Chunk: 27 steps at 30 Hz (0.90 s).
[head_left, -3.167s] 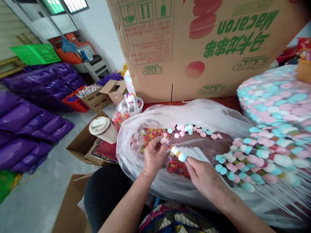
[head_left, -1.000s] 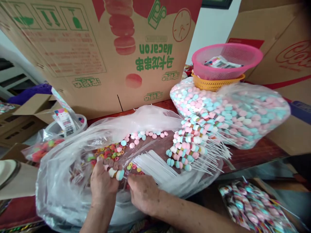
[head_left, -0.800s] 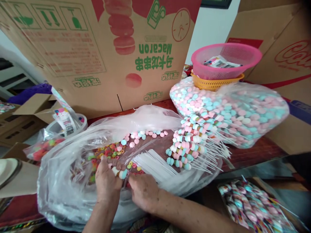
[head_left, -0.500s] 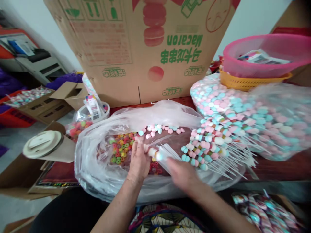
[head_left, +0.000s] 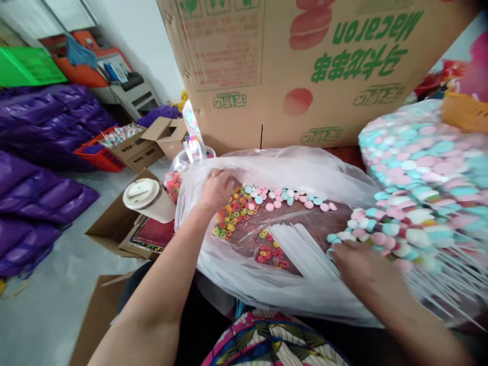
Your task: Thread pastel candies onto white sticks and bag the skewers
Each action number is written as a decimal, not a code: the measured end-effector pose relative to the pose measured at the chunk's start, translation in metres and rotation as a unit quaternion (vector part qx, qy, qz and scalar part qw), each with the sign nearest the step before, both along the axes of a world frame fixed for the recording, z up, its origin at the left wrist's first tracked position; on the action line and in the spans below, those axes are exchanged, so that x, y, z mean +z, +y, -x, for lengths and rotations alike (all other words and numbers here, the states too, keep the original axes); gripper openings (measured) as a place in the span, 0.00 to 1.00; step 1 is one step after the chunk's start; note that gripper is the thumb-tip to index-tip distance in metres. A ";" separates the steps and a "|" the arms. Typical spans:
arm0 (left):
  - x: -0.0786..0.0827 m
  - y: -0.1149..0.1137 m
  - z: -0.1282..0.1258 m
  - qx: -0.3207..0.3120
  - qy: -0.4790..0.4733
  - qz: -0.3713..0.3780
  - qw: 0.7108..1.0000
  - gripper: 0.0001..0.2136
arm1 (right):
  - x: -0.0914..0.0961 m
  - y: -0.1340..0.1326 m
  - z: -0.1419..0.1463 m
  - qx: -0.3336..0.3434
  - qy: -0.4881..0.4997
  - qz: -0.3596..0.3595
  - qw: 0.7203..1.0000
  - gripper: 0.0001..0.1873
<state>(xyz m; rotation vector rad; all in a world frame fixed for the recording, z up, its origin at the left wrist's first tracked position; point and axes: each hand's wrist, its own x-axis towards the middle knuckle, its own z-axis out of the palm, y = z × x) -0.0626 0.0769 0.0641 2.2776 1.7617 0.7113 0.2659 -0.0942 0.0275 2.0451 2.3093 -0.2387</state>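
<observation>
My left hand (head_left: 218, 189) is at the upper left of a clear plastic bag (head_left: 305, 162), its bent fingers on the plastic beside a heap of colourful ring candies (head_left: 232, 211). My right hand (head_left: 358, 267) is closed at the near left edge of a pile of candy skewers (head_left: 396, 223); its fingertips are hidden, so what it holds cannot be made out. Between the hands, a bundle of white sticks (head_left: 301, 249) lies on the plastic. Red ring candies (head_left: 271, 254) sit left of the sticks, and pink, blue and white candy discs (head_left: 285, 195) lie behind them.
A large cardboard box (head_left: 244, 101) stands behind the bag. At the right is a bag of pastel candies (head_left: 412, 147) with an orange basket (head_left: 463, 112) on it. A lidded cup (head_left: 148, 198) stands at the left. Purple bundles (head_left: 41, 127) lie on the floor.
The view has turned left. My left hand has moved from the candy string at the sticks to the bag's left side. My right hand has gone right to the skewer pile.
</observation>
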 end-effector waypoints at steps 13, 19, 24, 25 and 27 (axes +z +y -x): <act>-0.051 -0.032 -0.080 -0.053 -0.217 0.131 0.966 0.08 | 0.012 0.040 0.029 -0.034 0.167 -0.030 0.985 0.07; -0.054 -0.032 -0.108 -0.016 -0.274 0.145 0.950 0.12 | 0.000 0.126 0.088 -0.024 0.123 -0.020 0.992 0.11; -0.040 -0.071 -0.065 0.073 -0.449 0.212 0.865 0.05 | -0.003 0.138 0.113 -0.002 0.152 0.011 0.988 0.09; -0.037 -0.079 -0.057 0.102 -0.521 0.247 0.810 0.07 | 0.001 0.130 0.115 0.011 0.170 0.011 0.985 0.09; -0.033 -0.092 -0.049 0.131 -0.637 0.296 0.700 0.12 | 0.010 0.110 0.119 0.029 0.244 -0.004 0.969 0.10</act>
